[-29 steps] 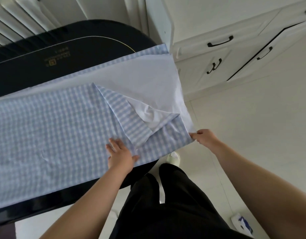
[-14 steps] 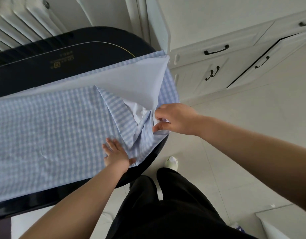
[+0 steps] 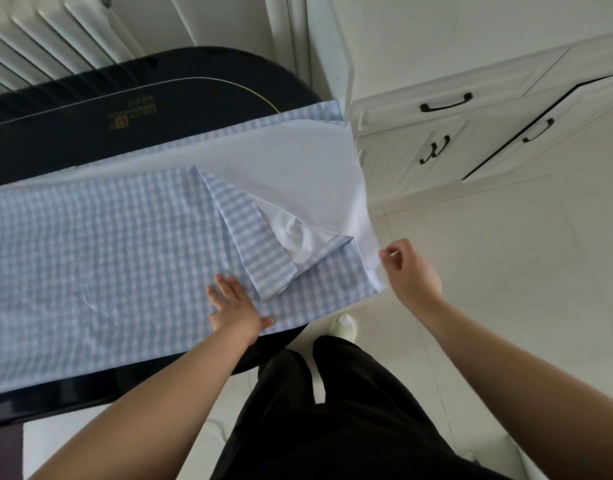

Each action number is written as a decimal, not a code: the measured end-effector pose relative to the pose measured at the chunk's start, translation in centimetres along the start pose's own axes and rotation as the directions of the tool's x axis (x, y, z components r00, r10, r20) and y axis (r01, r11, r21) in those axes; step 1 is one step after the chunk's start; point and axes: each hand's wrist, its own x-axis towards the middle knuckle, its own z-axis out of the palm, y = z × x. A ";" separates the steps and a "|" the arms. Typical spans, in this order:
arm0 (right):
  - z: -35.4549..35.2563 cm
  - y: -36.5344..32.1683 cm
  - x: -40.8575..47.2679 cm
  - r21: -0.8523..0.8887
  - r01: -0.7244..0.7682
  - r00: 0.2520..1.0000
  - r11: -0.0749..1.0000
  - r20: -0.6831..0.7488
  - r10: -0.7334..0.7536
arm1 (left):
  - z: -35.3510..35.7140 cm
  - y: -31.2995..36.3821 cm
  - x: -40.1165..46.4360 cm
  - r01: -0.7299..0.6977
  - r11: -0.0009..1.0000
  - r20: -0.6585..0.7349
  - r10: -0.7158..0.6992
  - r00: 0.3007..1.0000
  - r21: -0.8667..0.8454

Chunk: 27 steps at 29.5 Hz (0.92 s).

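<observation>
Left hand (image 3: 234,303) pressed flat on checked cloth (image 3: 107,254) over dark table (image 3: 90,133), right hand (image 3: 410,271) at its far edge, grip unclear

left grip (image 3: 234,303), right grip (image 3: 410,271): bare | trousers (image 3: 332,410): black | shoe (image 3: 343,325): white

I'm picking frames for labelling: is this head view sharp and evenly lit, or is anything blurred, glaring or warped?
Head view: soft, even daylight, with no hard shadows on the checked cloth. The wide-angle lens bends the cabinet lines and the dark table edge. The left hand is sharp and the right hand looks slightly soft. There's no strong glare.
</observation>
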 end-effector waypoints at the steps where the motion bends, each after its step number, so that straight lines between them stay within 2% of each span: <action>1: 1.0 -0.5 -0.3 -0.046 0.059 0.997 0.997 0.043 -0.057 | 0.0 0.0 -0.1 -0.001 1.000 0.000 0.001 1.000 -0.006; 3: 2.8 -1.1 -0.4 -0.112 0.049 0.985 0.992 0.172 -0.030 | -0.1 0.0 -0.4 0.001 1.000 -0.005 -0.001 1.000 -0.005; 4: 3.1 -1.5 -0.1 -0.062 -0.045 0.973 0.997 0.225 0.058 | -0.1 0.0 -0.5 -0.002 1.000 -0.007 0.002 1.000 -0.006; 5: 3.1 -1.9 0.3 0.063 -0.161 0.951 0.985 0.278 0.138 | -0.2 0.1 -0.5 -0.005 1.000 -0.008 0.005 1.000 -0.011; 7: 2.8 -2.6 1.2 0.282 -0.349 0.894 0.894 0.386 0.228 | -0.3 0.1 -0.7 -0.012 1.000 -0.008 0.011 1.000 -0.020; 8: 2.6 -2.8 1.5 0.264 -0.383 0.872 0.885 0.421 0.252 | -0.3 0.1 -0.8 -0.013 1.000 -0.009 0.013 1.000 -0.021; 11: 1.3 -2.8 1.9 0.023 -0.326 0.813 0.945 0.517 0.268 | -0.3 0.0 -0.8 -0.012 1.000 -0.012 0.012 1.000 -0.008; 12: 0.7 -2.5 1.9 0.018 -0.303 0.783 0.953 0.575 0.238 | -0.3 0.0 -0.7 -0.012 1.000 -0.014 0.012 1.000 0.006; 14: -0.5 -2.1 2.2 0.186 -0.320 0.744 0.929 0.657 0.125 | -0.3 -0.1 -0.6 -0.015 0.999 -0.019 0.015 1.000 0.029; 15: -1.2 -2.0 2.4 0.277 -0.296 0.771 0.914 0.634 0.058 | -0.2 -0.1 -0.5 -0.020 1.000 -0.022 0.020 1.000 0.024; 16: -1.5 -1.9 2.4 0.320 -0.220 0.832 0.922 0.554 0.006 | -0.1 0.0 -0.4 -0.027 1.000 -0.024 0.027 0.999 0.010; 18: -1.0 -1.6 2.0 0.302 -0.061 0.952 0.951 0.302 -0.035 | -0.1 -0.1 -0.3 -0.033 0.999 -0.030 0.033 0.999 -0.011; 20: 0.8 -0.7 0.7 0.278 -0.110 0.987 0.954 0.142 0.073 | -0.1 -0.4 -0.4 -0.037 0.998 -0.037 0.036 0.999 -0.042; 23: 3.2 0.7 -1.2 0.306 -0.237 0.971 0.922 0.118 0.210 | 0.4 -1.4 -0.4 -0.129 0.985 -0.115 0.116 0.987 -0.118; 25: 3.4 0.8 -1.2 0.267 -0.242 0.966 0.933 0.159 0.205 | 0.7 -2.7 -0.5 -0.197 0.955 -0.209 0.151 0.966 -0.220; 27: 3.1 0.1 -0.9 0.268 -0.179 0.976 0.947 0.168 0.137 | 1.1 -3.9 -0.3 -0.250 0.909 -0.308 0.145 0.940 -0.335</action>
